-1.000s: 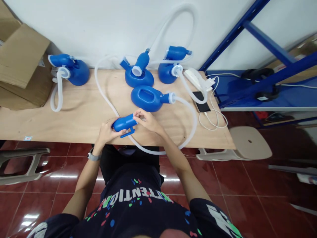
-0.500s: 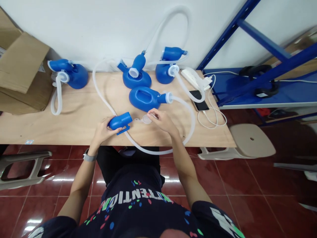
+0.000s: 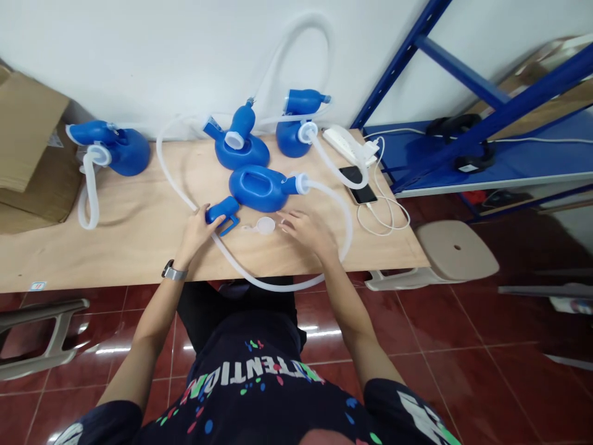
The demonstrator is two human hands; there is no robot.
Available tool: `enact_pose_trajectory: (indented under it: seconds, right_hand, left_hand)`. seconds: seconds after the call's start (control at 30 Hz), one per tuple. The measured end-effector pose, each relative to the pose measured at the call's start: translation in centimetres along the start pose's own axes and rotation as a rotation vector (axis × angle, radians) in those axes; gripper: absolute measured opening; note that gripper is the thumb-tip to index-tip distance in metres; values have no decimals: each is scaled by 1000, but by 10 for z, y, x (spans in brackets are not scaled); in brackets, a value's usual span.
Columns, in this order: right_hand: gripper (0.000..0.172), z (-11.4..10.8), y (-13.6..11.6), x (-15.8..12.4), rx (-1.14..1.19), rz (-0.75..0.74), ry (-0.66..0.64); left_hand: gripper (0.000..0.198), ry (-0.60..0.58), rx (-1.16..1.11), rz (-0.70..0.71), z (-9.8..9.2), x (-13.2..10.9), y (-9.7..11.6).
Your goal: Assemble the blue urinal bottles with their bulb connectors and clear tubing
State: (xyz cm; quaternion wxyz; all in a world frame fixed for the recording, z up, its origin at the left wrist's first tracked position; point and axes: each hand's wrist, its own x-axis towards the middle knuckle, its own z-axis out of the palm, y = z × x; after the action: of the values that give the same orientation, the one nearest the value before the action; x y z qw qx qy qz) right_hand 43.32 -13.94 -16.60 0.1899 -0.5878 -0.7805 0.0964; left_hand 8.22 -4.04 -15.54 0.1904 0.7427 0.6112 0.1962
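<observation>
My left hand (image 3: 196, 235) grips a blue cup-shaped urinal head (image 3: 224, 210) with a side clip, low over the table. A translucent round cap (image 3: 265, 225) with a short strap lies flat on the wood, just right of it. Beside the cap, my right hand (image 3: 306, 232) rests with its fingers apart and nothing held. Directly behind both hands a blue urinal bottle (image 3: 273, 198) lies on its side. From its white collar (image 3: 302, 183) a clear hose (image 3: 348, 232) loops around to the front table edge and under my left hand's piece.
Along the wall stand more blue urinal bottles with hoses: one at left (image 3: 132, 153), one in the middle (image 3: 250, 153), one at right (image 3: 291, 141). A cardboard box (image 3: 37, 167), a power strip (image 3: 345, 145), a phone (image 3: 361, 191) with cables and a blue shelf frame (image 3: 463, 71) flank them.
My right hand has let go of the translucent cap, which now lies on the table. My left hand has moved the blue head away from me, toward the lying bottle. The view has shifted slightly.
</observation>
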Motion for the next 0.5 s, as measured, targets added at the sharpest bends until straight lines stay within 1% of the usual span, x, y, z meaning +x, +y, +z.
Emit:
enact_pose_trajectory:
  seconds: [0.07, 0.13, 0.2, 0.23, 0.27, 0.3, 0.33, 0.4, 0.43, 0.5]
  right_hand:
    - [43, -4, -3, 2, -72, -77, 75]
    - [40, -14, -5, 15, -104, -122, 217]
    - [41, -26, -5, 38, -131, -65, 382]
    - [44, -33, -3, 52, -157, 3, 446]
    - [48, -38, 0, 67, -182, 63, 478]
    - [52, -42, 3, 81, -202, 107, 474]
    - [55, -44, 7, 94, -218, 152, 442]
    - [57, -45, 12, 113, -235, 236, 336]
    - [55, -44, 12, 118, -238, 270, 289]
    - [48, -42, 11, 122, -239, 308, 235]
  left_hand:
    - [70, 71, 27, 86, 3, 4, 0]
    - [67, 155, 49, 196, 7, 9, 6]
    - [68, 192, 46, 318, 12, 19, 21]
    - [72, 184, 41, 387, 14, 26, 33]
    - [76, 162, 41, 460, 17, 35, 46]
    - [82, 129, 48, 535, 20, 45, 59]
    - [88, 90, 68, 605, 23, 56, 73]
    - [100, 25, 121, 706, 29, 78, 97]
    - [104, -15, 145, 737, 32, 88, 105]
    - [108, -75, 169, 752, 38, 102, 114]
